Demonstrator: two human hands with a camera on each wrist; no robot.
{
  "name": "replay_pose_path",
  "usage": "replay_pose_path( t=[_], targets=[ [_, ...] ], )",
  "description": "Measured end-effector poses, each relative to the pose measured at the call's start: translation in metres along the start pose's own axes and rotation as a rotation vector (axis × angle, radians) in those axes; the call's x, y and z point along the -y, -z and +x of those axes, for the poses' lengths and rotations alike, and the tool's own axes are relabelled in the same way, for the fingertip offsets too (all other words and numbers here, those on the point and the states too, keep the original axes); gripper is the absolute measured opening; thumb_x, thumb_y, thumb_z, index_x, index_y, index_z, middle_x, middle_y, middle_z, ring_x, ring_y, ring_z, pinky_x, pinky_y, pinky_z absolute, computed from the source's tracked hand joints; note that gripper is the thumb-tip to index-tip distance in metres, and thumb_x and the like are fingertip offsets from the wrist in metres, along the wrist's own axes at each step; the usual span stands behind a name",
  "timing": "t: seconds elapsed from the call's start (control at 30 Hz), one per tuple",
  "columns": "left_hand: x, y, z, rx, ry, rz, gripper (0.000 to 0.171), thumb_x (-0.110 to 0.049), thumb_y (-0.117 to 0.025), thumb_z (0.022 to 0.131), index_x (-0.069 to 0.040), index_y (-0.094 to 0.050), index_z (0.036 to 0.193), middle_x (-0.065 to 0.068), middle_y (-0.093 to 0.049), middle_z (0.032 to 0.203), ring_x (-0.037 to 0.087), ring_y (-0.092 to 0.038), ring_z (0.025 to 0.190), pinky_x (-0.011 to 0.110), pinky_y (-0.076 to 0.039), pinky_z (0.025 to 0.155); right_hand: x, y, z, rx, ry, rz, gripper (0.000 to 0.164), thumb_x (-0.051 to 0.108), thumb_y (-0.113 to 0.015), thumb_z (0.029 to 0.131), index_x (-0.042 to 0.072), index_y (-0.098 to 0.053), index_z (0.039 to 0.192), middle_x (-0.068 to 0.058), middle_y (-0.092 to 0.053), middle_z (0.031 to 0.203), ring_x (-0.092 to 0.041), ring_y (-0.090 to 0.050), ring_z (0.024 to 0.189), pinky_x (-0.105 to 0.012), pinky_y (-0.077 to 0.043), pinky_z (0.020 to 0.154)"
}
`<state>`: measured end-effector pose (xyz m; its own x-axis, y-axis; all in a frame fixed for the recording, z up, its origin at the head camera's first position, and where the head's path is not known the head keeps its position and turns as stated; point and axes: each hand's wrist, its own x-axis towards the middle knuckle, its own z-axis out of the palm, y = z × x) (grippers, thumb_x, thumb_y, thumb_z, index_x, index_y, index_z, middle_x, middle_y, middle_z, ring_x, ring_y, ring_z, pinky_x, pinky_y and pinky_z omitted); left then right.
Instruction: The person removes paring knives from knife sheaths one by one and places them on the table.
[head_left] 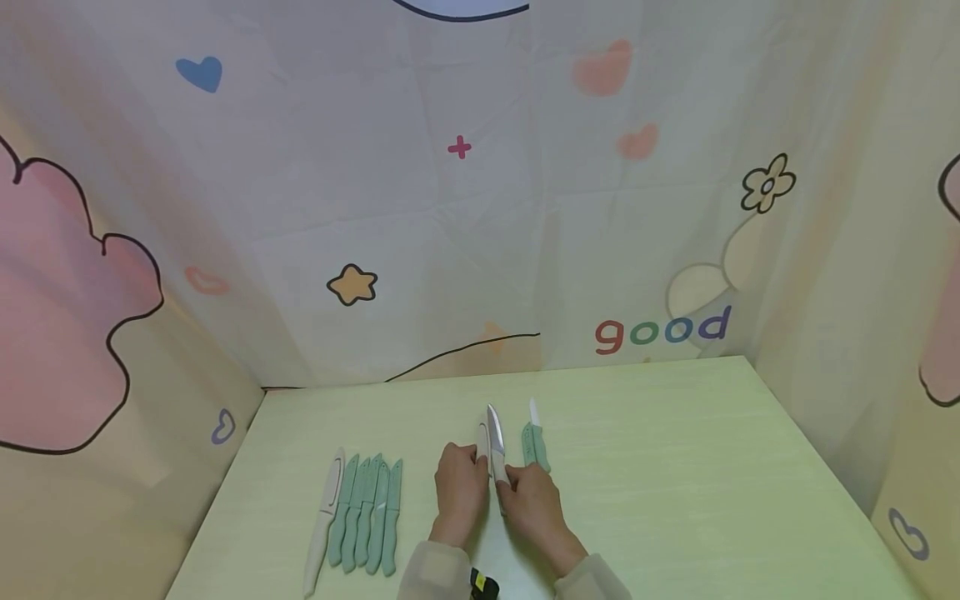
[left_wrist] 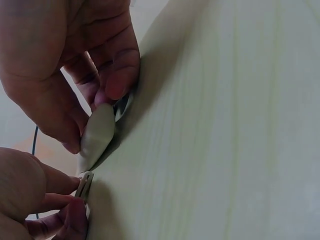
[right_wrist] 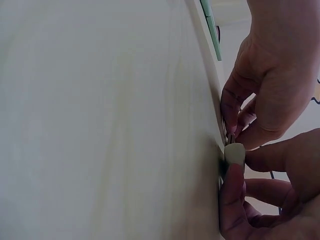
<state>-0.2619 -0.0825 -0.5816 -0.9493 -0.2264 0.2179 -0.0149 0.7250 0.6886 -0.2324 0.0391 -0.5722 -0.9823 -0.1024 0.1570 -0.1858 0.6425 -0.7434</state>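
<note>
Left hand (head_left: pixel 461 485) is curled to pinch a white sheath (head_left: pixel 482 442) at lower centre of the frame; a white-handled knife (head_left: pixel 496 433), its silver blade bare, is gripped by the right hand (head_left: pixel 531 497). Just beyond, a green-handled knife (head_left: pixel 541 450) and green sheath (head_left: pixel 528 446) are seen. At lower left, green knives (head_left: pixel 364 533) are lined up. Open room is offered toward the desk's (head_left: pixel 690 467) slanting right edge. The white sheath's slotted end is revealed by the wrist views alone.
</note>
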Motion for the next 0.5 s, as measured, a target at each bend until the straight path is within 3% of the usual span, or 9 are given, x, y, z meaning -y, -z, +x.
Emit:
replay_pose_path(
  t=[0.5],
  targets=[
    [0.0015,0.0006,-0.0024,-0.01,-0.052,0.023,0.007,-0.007,-0.069,0.083,-0.002,-0.073,0.08,0.007,-0.048,0.075,0.019,-0.045,0.062,0.033,-0.047,0.049,0.0017,-0.0002,-0.0013,0.003,-0.025,0.031,0.026,0.009,-0.063,0.088,-0.001,-0.071,0.11,0.005,-0.048,0.049,-0.007,-0.041,0.043,-0.022,-0.029,0.035]
  ],
)
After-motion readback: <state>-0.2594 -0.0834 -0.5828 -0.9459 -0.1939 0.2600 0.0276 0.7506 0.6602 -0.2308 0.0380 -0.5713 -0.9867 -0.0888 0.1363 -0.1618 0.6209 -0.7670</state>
